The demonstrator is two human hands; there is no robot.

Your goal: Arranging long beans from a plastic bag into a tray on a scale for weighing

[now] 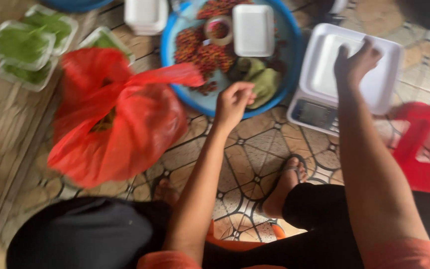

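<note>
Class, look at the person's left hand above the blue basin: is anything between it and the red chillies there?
Nothing visible. The left hand hovers at the near rim of the blue basin, with the red chillies just beyond it. The green pieces lie to the side.
</note>
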